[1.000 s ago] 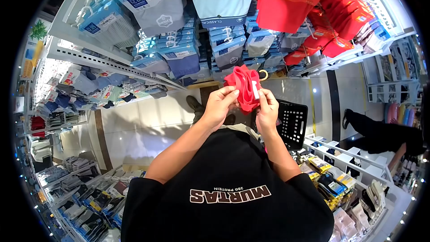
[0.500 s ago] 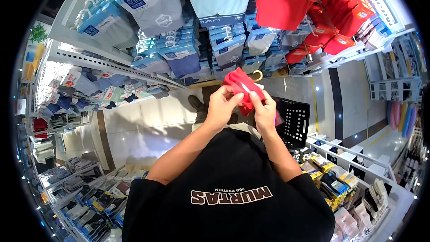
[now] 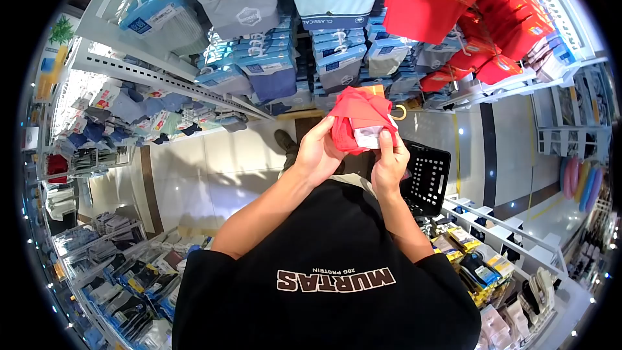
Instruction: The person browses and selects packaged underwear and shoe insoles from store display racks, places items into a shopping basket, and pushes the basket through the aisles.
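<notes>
Both hands hold folded red underwear (image 3: pixel 353 107) in front of my chest, just short of the hanging rack. A yellowish plastic hook sticks out at its right side, and a white patch, perhaps a label or lining, shows on its face. My left hand (image 3: pixel 319 152) grips the left edge, its thumb along the side. At the lower right, my right hand (image 3: pixel 390 163) pinches the cloth beside the white patch, thumb on top. Some fingers of both hands are hidden beneath the cloth. A black shopping basket (image 3: pixel 442 178) is beside my right forearm.
Ahead, a rack carries blue-carded grey underwear packs (image 3: pixel 240 10) and red packs (image 3: pixel 431 0). Lower shelves on the left hold more folded goods (image 3: pixel 123 116). Bins of packaged goods (image 3: pixel 479 269) stand close on my right, and more packs (image 3: pixel 136 285) lie at lower left.
The red underwear is spread wider and lifted slightly, with more of the white patch showing. My left hand has shifted to its left edge, and the view has moved a little.
</notes>
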Available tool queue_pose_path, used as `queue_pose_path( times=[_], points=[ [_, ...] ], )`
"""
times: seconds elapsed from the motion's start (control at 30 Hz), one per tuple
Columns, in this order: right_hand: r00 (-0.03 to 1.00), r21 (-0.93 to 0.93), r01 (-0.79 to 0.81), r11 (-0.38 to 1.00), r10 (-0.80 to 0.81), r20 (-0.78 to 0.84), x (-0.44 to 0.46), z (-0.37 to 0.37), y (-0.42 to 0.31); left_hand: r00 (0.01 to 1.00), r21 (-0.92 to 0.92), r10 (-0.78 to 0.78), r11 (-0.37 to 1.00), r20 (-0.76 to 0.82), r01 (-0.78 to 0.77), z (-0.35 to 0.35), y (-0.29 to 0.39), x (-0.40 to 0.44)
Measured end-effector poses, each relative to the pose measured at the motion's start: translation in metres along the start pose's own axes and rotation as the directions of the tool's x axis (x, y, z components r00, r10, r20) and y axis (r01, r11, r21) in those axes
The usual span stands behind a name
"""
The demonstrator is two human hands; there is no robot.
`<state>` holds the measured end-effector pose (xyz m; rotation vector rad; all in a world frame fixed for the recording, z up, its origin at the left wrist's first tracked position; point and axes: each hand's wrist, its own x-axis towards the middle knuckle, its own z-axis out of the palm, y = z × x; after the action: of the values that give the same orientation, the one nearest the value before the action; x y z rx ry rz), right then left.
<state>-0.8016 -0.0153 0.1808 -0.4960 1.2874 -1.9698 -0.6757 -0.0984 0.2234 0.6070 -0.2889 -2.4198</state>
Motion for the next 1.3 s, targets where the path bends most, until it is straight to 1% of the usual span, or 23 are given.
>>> queue_pose_path(
  times=[0.13,0.2,0.23,0.3,0.37,0.4,0.43,0.5,0.57,0.6,0.63,0.7,0.73,0.83,0.87,0.9,0.97,1.03,1.07,1.1,1.2,1.23,1.3],
  points=[
    [1.0,-0.011,-0.008,1.0,0.008,0.017,-0.002,-0.001,-0.001,1.0,-0.001,0.026,1.0,-0.002,-0.026,-0.006,-0.001,0.002],
    [0.996,-0.251,0.076,0.965,-0.06,0.072,-0.006,0.002,-0.016,0.995,0.062,0.074,0.996,-0.068,-0.07,-0.01,-0.004,0.004],
    [0.99,-0.361,0.128,0.924,-0.097,0.103,-0.006,0.006,-0.024,0.985,0.13,0.12,0.986,-0.122,-0.104,-0.014,-0.006,0.005],
    [0.918,-0.603,0.395,0.693,-0.269,0.292,-0.001,0.006,-0.035,0.944,0.305,0.226,0.941,-0.241,-0.147,-0.02,-0.009,0.006],
    [0.877,-0.645,0.479,0.595,-0.285,0.388,0.003,0.002,-0.044,0.895,0.365,0.266,0.922,-0.357,-0.129,-0.028,-0.011,0.01],
    [0.869,-0.626,0.484,0.612,-0.248,0.429,0.004,0.005,-0.055,0.882,0.343,0.231,0.935,-0.41,-0.086,-0.04,-0.013,0.013],
    [0.854,-0.551,0.499,0.669,-0.27,0.445,0.005,0.005,-0.056,0.876,0.274,0.24,0.953,-0.418,-0.13,-0.04,-0.015,0.015],
    [0.844,-0.539,0.509,0.671,-0.269,0.463,0.008,0.001,-0.059,0.886,0.346,0.309,0.92,-0.346,-0.186,-0.04,-0.022,0.012],
    [0.887,-0.454,0.426,0.782,-0.263,0.379,0.015,-0.007,-0.054,0.92,0.628,0.35,0.76,-0.177,-0.168,-0.064,-0.028,0.013],
    [0.889,-0.458,0.433,0.776,-0.284,0.359,0.018,-0.002,-0.064,0.934,0.744,0.349,0.644,-0.078,-0.178,-0.067,-0.028,0.015],
    [0.891,-0.475,0.43,0.768,-0.276,0.36,0.024,-0.007,-0.066,0.945,0.7,0.277,0.71,-0.172,-0.081,-0.069,-0.027,0.016],
    [0.937,-0.275,0.314,0.909,-0.25,0.243,0.031,0.0,-0.082,0.94,0.593,0.114,0.798,-0.321,0.106,-0.068,-0.024,0.016],
    [0.946,-0.219,0.285,0.933,-0.237,0.221,0.041,-0.007,-0.083,0.949,0.587,0.092,0.802,-0.303,0.11,-0.073,-0.024,0.014],
    [0.945,-0.139,0.317,0.938,-0.301,0.129,0.071,-0.004,-0.122,0.951,0.614,0.028,0.769,-0.308,0.177,-0.089,-0.028,0.002],
    [0.926,-0.112,0.372,0.921,-0.361,0.105,0.088,-0.009,-0.128,0.955,0.619,0.001,0.761,-0.298,0.192,-0.092,-0.03,-0.002],
    [0.928,-0.017,0.362,0.932,-0.358,0.105,0.1,-0.008,-0.141,0.957,0.626,-0.025,0.752,-0.289,0.208,-0.095,-0.031,-0.006],
    [0.884,0.015,0.456,0.89,-0.455,0.107,0.131,-0.004,-0.162,0.954,0.63,-0.057,0.738,-0.295,0.24,-0.097,-0.034,-0.011],
    [0.878,0.06,0.465,0.883,-0.469,0.092,0.151,0.01,-0.189,0.954,0.63,-0.063,0.738,-0.292,0.241,-0.094,-0.034,-0.015],
    [0.868,0.149,0.466,0.872,-0.484,0.115,0.162,0.017,-0.198,0.961,0.629,-0.062,0.744,-0.271,0.226,-0.097,-0.034,-0.015],
    [0.858,0.16,0.483,0.861,-0.502,0.11,0.173,0.024,-0.203,0.959,0.645,-0.054,0.73,-0.278,0.228,-0.094,-0.033,-0.015],
    [0.824,0.043,0.523,0.851,-0.518,0.229,0.199,0.038,-0.209,0.965,0.645,-0.023,0.74,-0.263,0.193,-0.094,-0.03,-0.015],
    [0.81,0.05,0.532,0.845,-0.526,0.26,0.21,0.041,-0.202,0.964,0.647,-0.017,0.739,-0.265,0.191,-0.095,-0.028,-0.015],
    [0.826,0.028,0.519,0.854,-0.51,0.239,0.218,0.043,-0.183,0.962,0.644,-0.004,0.742,-0.274,0.187,-0.095,-0.026,-0.017]
  ],
)
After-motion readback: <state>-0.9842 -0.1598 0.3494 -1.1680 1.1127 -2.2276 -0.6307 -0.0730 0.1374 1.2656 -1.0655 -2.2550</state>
